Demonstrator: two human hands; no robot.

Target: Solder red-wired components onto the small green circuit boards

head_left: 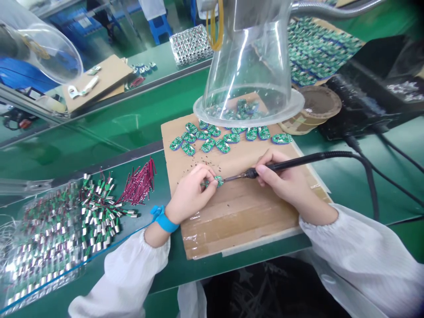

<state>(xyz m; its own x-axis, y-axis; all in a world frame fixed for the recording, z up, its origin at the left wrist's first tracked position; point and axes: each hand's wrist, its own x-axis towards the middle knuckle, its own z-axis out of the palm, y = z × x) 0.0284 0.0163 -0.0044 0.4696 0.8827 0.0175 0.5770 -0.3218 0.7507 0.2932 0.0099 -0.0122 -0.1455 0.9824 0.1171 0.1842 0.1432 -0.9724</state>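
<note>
My left hand is curled, its fingertips pinching a small green circuit board down on the cardboard sheet. My right hand is wrapped round a black soldering iron, whose metal tip touches the right side of that board. A blue strap circles my left wrist. Several more green boards lie in a loose group at the far end of the cardboard.
A clear fume hood hangs over the back of the cardboard. Red-and-green wired metal parts are heaped at left, some in a plastic bag. A solder spool and black box stand at right; the iron's cable trails there.
</note>
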